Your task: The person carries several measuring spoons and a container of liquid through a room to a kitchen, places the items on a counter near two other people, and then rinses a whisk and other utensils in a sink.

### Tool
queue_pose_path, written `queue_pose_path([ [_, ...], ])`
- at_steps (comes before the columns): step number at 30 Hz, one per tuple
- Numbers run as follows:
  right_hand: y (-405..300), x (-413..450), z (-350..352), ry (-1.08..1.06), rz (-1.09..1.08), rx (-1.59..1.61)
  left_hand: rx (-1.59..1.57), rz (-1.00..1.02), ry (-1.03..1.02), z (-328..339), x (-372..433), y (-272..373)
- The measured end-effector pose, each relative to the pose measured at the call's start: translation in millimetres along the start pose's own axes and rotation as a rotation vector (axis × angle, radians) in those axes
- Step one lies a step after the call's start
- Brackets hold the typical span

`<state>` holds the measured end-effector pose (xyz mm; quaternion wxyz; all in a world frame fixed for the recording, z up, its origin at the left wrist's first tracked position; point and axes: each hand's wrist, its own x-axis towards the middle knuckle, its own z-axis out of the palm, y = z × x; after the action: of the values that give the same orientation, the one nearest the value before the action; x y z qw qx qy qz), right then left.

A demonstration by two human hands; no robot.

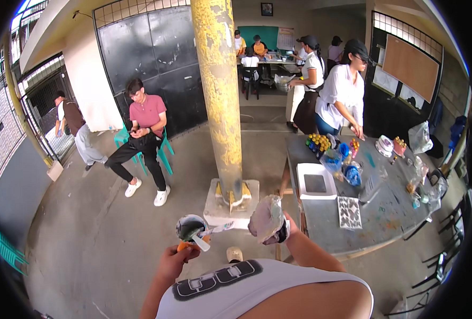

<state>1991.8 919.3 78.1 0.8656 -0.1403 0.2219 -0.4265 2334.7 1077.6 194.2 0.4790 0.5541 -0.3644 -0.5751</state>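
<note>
My left hand point(177, 259) grips the orange handle of a cup point(190, 227) with dark, smeared contents. A white plastic spoon point(201, 241) and a paint-streaked stick or spatula point(220, 228) rest in the cup, sticking out to the right. My right hand point(290, 226) is raised near the table's left edge and mostly hidden behind a crumpled, cloudy plastic bag point(267, 219) with something dark at its lower side; the hand is closed on the bag.
A yellow-flaked pillar point(220, 99) on a concrete base point(210, 213) stands ahead. The grey table point(324, 223) at right bears a white box point(300, 179), a patterned sheet point(349, 212), bags and bottles. A person leans over it. Another person sits at left on a green chair point(165, 155).
</note>
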Motion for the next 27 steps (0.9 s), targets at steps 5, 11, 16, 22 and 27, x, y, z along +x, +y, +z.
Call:
queue_pose_path([
  [5,-1.2,141.6,25.6,-0.16,0.175,0.001,-0.047,0.063,0.033,-31.2,103.6,10.4],
  [11,-5.2,280.2,94.1,-0.416,0.461,-0.113,-0.066,0.197,0.09,-63.1,191.3,52.6],
  [16,-30.4,333.0,133.1,-0.416,0.363,-0.111,-0.044,0.161,-0.079,-77.1,271.3,96.6],
  [22,-29.3,382.2,100.7,-0.416,-0.178,-0.489,-0.122,0.085,-0.305,-121.8,365.1,107.3],
  [27,-7.8,423.2,82.1,-0.378,-0.142,-0.2,0.035,0.081,-0.597,-169.4,446.0,137.7],
])
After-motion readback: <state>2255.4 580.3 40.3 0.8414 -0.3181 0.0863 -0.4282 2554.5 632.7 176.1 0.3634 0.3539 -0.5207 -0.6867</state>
